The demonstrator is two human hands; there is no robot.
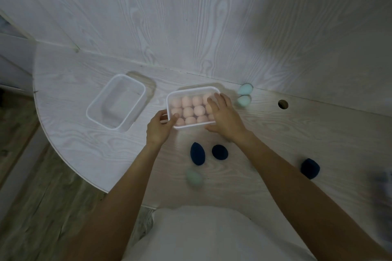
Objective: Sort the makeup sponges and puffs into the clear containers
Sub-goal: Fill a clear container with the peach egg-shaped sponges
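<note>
The left hand (159, 128) pinches the 9 o'clock rim of the clear container (192, 126) packed with pink sponges (188, 111); the right hand (224, 115) lies flat over its 3 o'clock side, grip relaxed. An empty container (93, 117) sits at 9 o'clock on the counter (74, 133). Three navy sponges (219, 151) lie at 6 o'clock, two mint sponges (244, 100) at 3 o'clock, and a blurred green one (194, 177) nearest the person.

A pale wood-grain table (84, 144) with a round hole (283, 104) meets a matching wall (191, 17); plank floor (31, 197) lies below.
</note>
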